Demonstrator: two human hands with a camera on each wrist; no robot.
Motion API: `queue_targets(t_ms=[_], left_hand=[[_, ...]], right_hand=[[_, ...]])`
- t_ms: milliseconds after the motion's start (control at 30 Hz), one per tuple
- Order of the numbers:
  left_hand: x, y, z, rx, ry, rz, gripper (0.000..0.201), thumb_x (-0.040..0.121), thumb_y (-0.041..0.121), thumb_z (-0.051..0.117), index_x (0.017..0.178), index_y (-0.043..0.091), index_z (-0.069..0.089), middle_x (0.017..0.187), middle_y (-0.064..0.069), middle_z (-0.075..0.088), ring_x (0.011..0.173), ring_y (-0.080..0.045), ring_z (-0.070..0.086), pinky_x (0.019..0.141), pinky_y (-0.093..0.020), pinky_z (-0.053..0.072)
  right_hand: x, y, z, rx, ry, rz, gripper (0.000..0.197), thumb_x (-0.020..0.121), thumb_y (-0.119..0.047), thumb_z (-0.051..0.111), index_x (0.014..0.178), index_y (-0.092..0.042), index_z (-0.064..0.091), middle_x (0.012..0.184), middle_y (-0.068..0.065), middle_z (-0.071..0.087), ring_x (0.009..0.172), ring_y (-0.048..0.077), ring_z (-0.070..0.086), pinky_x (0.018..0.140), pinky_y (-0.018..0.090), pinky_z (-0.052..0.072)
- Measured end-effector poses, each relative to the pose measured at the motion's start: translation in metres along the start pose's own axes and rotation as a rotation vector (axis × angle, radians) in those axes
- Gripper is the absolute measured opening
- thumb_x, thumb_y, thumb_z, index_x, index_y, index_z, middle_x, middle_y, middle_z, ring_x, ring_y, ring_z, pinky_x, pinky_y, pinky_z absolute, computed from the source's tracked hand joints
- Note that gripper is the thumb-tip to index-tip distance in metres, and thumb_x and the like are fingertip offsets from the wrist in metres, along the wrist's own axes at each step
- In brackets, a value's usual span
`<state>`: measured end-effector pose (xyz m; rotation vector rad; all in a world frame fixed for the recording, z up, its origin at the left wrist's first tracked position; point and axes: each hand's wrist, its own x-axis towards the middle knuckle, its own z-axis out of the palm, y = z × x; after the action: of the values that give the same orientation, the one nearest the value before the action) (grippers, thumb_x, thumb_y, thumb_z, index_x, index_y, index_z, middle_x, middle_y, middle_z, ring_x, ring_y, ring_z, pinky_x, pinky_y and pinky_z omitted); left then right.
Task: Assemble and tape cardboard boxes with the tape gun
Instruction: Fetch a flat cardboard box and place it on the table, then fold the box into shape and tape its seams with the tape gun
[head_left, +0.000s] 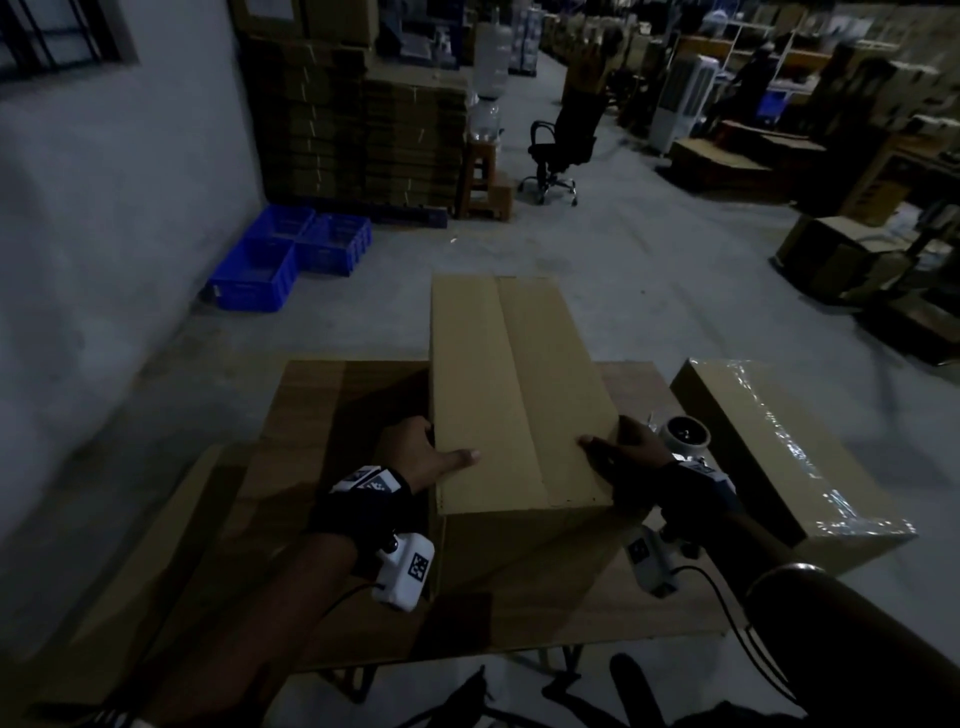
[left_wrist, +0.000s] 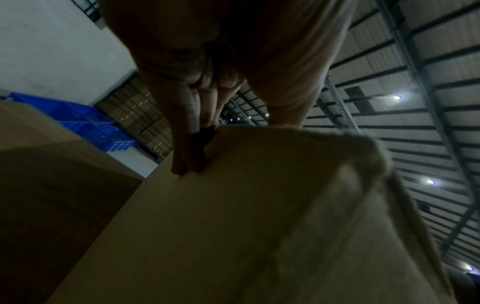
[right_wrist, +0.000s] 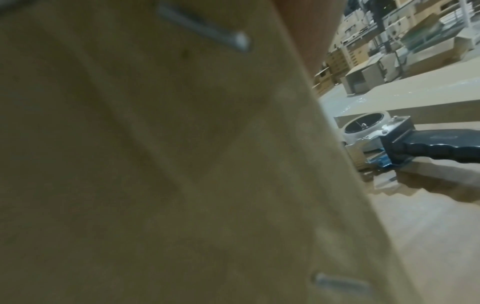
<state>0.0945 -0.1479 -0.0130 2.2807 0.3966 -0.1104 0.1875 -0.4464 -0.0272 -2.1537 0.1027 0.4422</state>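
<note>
The left hand (head_left: 415, 452) clasps the near left edge of the long cardboard box (head_left: 514, 395) standing on the worktop (head_left: 332, 395), thumb on top, while the right hand (head_left: 628, 452) grasps its near right edge likewise, and the tape gun (head_left: 685, 434) lies just beside that hand.

Black wristbands (head_left: 371, 501), white tagged cameras (head_left: 405, 571)

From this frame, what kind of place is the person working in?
Most likely a warehouse packing area: tall stacks of flat cardboard against the wall, blue crates on the concrete floor, and shelving along the far aisle.
</note>
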Motion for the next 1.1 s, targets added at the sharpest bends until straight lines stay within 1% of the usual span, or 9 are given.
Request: queue_targets(t_ms=[100,267,467,533,633,700,833,967,1100], left_hand=[[0.007,0.002,-0.008,0.051,-0.007,-0.003,0.065,0.078,0.05,0.075,0.122,0.008,0.055,0.122,-0.008,0.061,0.103,-0.023,0.059,0.079,-0.029,0.045],[0.027,0.025,-0.027,-0.067,0.031,0.105,0.071,0.078,0.056,0.068,0.132,0.015,0.047,0.131,-0.003,0.056,0.114,-0.024,0.056,0.092,-0.031,0.047],[0.055,0.099,-0.04,0.076,0.03,0.206,0.047,0.087,0.046,0.065,0.118,0.011,0.064,0.122,-0.009,0.063,0.112,-0.026,0.058,0.094,-0.031,0.046],[0.063,0.123,-0.03,0.115,-0.001,0.244,0.04,0.088,0.044,0.064,0.106,0.009,0.067,0.111,-0.01,0.067,0.103,-0.027,0.061,0.089,-0.034,0.049],[0.075,0.152,-0.008,0.199,-0.074,0.269,0.039,0.088,0.044,0.064,0.101,0.007,0.068,0.105,-0.011,0.067,0.096,-0.027,0.061,0.084,-0.035,0.05],[0.083,0.169,0.009,0.263,-0.118,0.274,0.039,0.088,0.044,0.065,0.101,0.006,0.069,0.103,-0.012,0.068,0.094,-0.028,0.061,0.079,-0.034,0.049],[0.101,0.188,0.041,0.359,-0.166,0.253,0.031,0.087,0.041,0.068,0.096,0.012,0.062,0.098,-0.009,0.061,0.089,-0.022,0.056,0.083,-0.033,0.047],[0.116,0.2,0.073,0.469,-0.206,0.251,0.042,0.083,0.034,0.073,0.12,0.017,0.064,0.117,-0.005,0.065,0.106,-0.023,0.061,0.088,-0.03,0.048],[0.129,0.208,0.095,0.516,-0.194,0.202,0.044,0.078,0.031,0.078,0.119,0.022,0.066,0.115,-0.003,0.067,0.101,-0.022,0.062,0.084,-0.029,0.05]], right_hand=[[0.013,0.01,-0.002,-0.006,0.002,-0.017,0.109,0.044,-0.082,0.08,0.131,-0.02,0.057,0.121,0.001,0.068,0.11,0.026,0.065,0.099,0.05,0.054],[0.008,0.0,-0.014,0.128,0.029,0.033,0.065,0.094,-0.041,0.066,0.148,-0.012,0.043,0.133,0.011,0.052,0.128,0.036,0.051,0.091,0.038,0.043],[0.032,0.031,-0.052,0.293,0.166,0.059,0.049,0.092,-0.046,0.067,0.124,-0.009,0.057,0.097,0.013,0.064,0.082,0.026,0.063,0.074,0.038,0.052],[0.04,0.043,-0.065,0.257,0.2,0.04,0.055,0.085,-0.056,0.072,0.114,-0.01,0.062,0.104,0.016,0.066,0.086,0.027,0.063,0.077,0.038,0.051],[0.059,0.069,-0.086,0.171,0.196,0.092,0.029,0.1,-0.034,0.06,0.122,-0.015,0.061,0.11,0.007,0.062,0.087,0.019,0.062,0.074,0.026,0.052],[0.073,0.088,-0.1,0.1,0.203,0.143,0.035,0.102,-0.032,0.058,0.128,-0.01,0.062,0.11,0.006,0.061,0.096,0.021,0.06,0.084,0.032,0.051],[0.094,0.119,-0.124,-0.096,0.178,0.236,0.034,0.103,-0.041,0.053,0.08,-0.016,0.062,0.096,0.017,0.057,0.091,0.031,0.057,0.081,0.037,0.044],[0.112,0.156,-0.141,-0.089,0.214,0.302,0.053,0.102,-0.042,0.055,0.127,0.004,0.061,0.118,0.03,0.062,0.1,0.035,0.058,0.086,0.039,0.043],[0.124,0.169,-0.155,-0.003,0.104,0.427,0.064,0.104,-0.05,0.044,0.139,0.004,0.049,0.112,0.025,0.057,0.089,0.032,0.055,0.083,0.043,0.045]])
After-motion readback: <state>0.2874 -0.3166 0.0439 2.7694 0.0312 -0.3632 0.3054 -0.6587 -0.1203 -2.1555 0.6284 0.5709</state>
